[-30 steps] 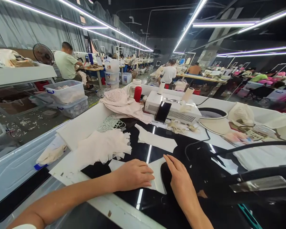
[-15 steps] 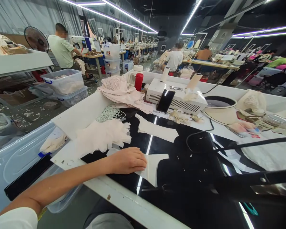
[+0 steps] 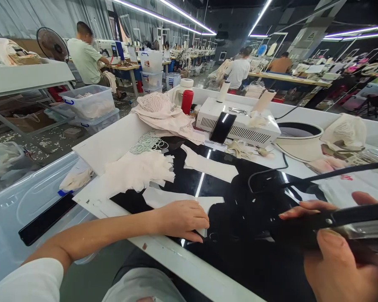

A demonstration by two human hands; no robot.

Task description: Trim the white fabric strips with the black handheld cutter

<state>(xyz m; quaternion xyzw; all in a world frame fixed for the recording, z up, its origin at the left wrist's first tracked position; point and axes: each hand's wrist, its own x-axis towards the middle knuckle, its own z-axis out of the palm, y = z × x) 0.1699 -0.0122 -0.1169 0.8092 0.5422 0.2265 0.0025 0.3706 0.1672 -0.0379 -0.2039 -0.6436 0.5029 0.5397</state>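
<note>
My left hand lies palm down on a cream fabric piece, fingers slightly bent and thumb apart. The fabric rests on a glossy black surface, its corner showing by my fingertips. At the right, my right hand is partly covered by a black bar with a metal part. Its fingers and thumb are spread, and no grip on the bar can be made out. A second cream piece lies flat farther back. Left of it is a pile of cut cream pieces.
Pale green cord and pink fabric lie behind the pile. A phone leans on a white vented box. A black cable crosses at right. People sit at machines beyond the table.
My right hand has come into view at the right. My left hand has shifted slightly right and down, its thumb now showing. The view has turned slightly left.
</note>
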